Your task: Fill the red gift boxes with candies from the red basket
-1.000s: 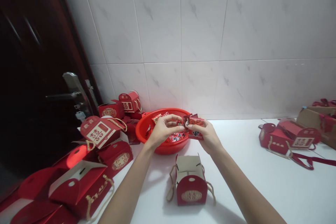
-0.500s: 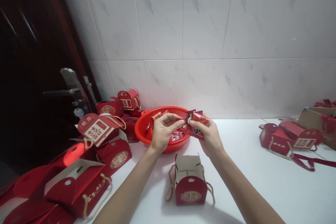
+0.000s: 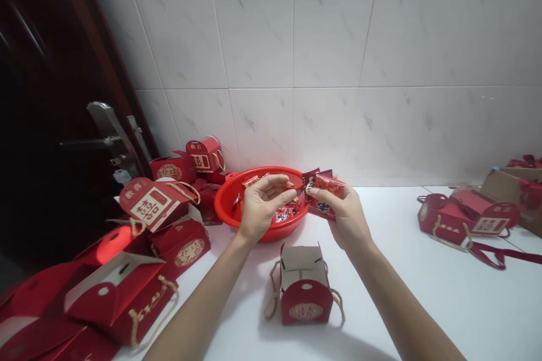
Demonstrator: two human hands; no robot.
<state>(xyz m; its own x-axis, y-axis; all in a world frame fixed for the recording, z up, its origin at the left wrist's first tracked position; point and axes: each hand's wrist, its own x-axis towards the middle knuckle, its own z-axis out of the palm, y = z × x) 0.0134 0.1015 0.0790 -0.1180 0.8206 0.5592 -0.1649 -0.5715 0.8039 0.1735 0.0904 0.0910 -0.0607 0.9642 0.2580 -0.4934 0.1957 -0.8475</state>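
Over the front of a red plastic basket (image 3: 224,203) is my left hand (image 3: 265,206), its thumb and fingers apart with nothing visible between them. My right hand (image 3: 345,211) pinches several red candy packets (image 3: 324,194) just right of the basket's rim. More small wrapped packets (image 3: 284,214) lie inside the basket. Below and between my forearms, an open red gift box (image 3: 306,302) with rope handles stands upright on the white table (image 3: 381,316).
Many red gift boxes (image 3: 144,287) are piled along the left, beside a dark door (image 3: 34,96) with a metal handle. At the right lie another red box (image 3: 453,217), a ribbon and a cardboard box (image 3: 503,189). A tiled wall (image 3: 326,39) rises behind.
The gap between my hands has widened, and my left fingers have parted. My right hand has shifted slightly right with the packets. The whole view has tilted a little.
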